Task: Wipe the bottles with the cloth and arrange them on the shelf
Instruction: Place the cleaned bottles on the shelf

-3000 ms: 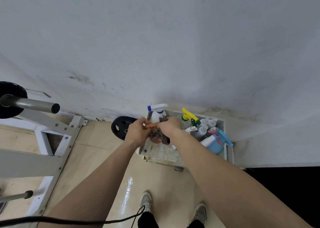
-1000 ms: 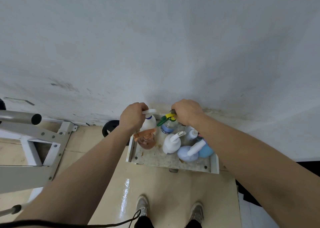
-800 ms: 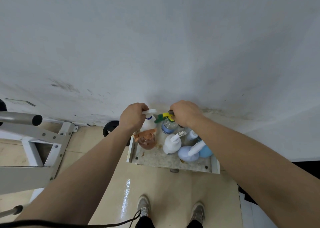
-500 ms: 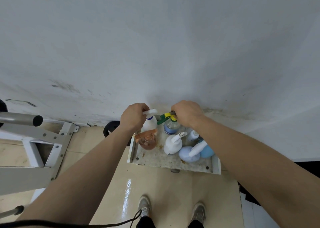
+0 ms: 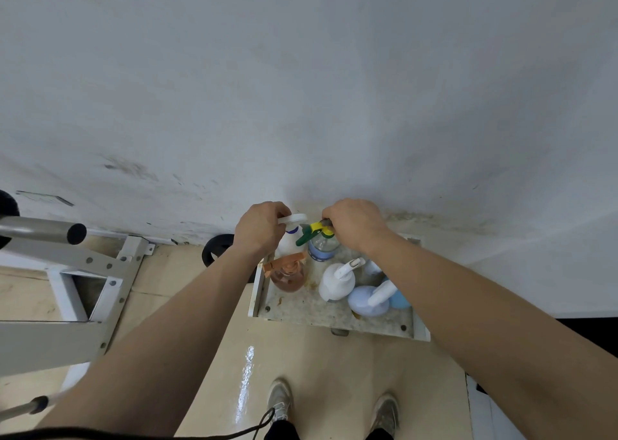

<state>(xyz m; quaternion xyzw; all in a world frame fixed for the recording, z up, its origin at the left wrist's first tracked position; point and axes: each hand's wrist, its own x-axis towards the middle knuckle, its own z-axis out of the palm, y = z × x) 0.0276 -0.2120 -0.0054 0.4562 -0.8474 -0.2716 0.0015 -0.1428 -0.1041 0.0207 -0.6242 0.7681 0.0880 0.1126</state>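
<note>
1. Found several spray bottles standing upright and close together on the low shelf [image 5: 259,294] against the wall
2. Noted the left hand [image 5: 262,230] curled round the white trigger head of the white bottle [image 5: 290,241] in the back left corner
3. Noted the right hand [image 5: 354,227] closed over the top of the yellow-and-green trigger bottle [image 5: 321,247] just beside it, with both bottles seated on the shelf
4. Could not confirm the cloth; saw only a dark scrap [image 5: 326,221] at the right fingers, too small to identify
5. Recorded the amber bottle [image 5: 288,275], the round white bottle [image 5: 336,285], the lilac bottle [image 5: 364,300] and the blue bottle [image 5: 399,300] untouched in front
6. Judged the step in hand as arranging: setting the two back bottles in line along the wall
7. Judged the next move to call for letting go of both heads without tipping the neighbours, then checking whether the front bottles need wiping
</note>
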